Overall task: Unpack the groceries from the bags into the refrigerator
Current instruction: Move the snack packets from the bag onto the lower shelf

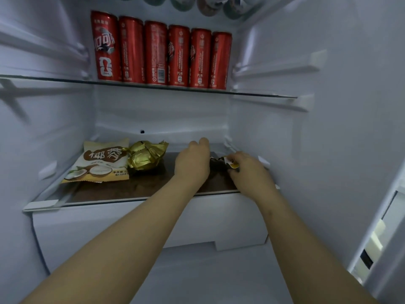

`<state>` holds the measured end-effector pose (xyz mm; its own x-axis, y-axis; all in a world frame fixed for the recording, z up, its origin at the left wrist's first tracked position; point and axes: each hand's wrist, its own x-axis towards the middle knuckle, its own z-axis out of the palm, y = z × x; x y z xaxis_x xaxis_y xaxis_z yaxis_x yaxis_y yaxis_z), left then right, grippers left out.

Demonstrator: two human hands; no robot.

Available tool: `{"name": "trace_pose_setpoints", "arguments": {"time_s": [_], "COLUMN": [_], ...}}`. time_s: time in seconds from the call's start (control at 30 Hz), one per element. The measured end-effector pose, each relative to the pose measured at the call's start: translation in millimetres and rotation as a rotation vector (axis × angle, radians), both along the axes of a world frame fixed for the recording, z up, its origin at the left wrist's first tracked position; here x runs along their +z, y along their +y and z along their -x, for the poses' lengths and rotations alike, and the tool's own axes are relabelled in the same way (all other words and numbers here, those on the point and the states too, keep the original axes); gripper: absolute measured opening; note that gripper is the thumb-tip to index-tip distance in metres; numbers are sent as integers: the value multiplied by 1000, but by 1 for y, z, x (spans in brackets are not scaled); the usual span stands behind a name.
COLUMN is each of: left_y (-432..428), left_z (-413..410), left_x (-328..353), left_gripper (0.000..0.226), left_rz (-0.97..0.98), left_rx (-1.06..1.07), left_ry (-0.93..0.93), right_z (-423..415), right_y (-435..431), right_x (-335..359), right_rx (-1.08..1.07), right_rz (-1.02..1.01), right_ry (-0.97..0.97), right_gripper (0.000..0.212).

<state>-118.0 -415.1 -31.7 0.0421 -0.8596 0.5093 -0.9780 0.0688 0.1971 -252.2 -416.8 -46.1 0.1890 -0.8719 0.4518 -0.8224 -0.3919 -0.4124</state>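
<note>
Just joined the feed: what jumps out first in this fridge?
Six red cans stand in a row on the upper glass shelf. Below, the right hand pinches a dark packet at the lower shelf, left hand beside it. A coconut snack bag and gold foil packets lie at left.

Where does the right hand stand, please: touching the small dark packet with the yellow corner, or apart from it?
Touching. The head view shows the right hand pinching the small dark packet with the yellow corner at its right end.
</note>
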Motion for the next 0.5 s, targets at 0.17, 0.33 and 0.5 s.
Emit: {"name": "trace_pose_setpoints", "arguments": {"time_s": [0.17,0.33,0.5], "left_y": [2,-2,-4], "left_z": [1,-1,0], "left_x": [1,-2,-3], "left_gripper": [28,27,32], "left_rz": [-86,-154,-238], "left_rx": [-87,-33,-106], "left_ry": [153,134,142], "right_z": [-1,-1,1], "right_y": [-15,-15,-11], "right_x": [3,1,-2], "right_rx": [-8,-23,-31], "right_rz": [-80,-65,-55], "right_ry": [107,129,56], "right_gripper": [37,35,27]}}
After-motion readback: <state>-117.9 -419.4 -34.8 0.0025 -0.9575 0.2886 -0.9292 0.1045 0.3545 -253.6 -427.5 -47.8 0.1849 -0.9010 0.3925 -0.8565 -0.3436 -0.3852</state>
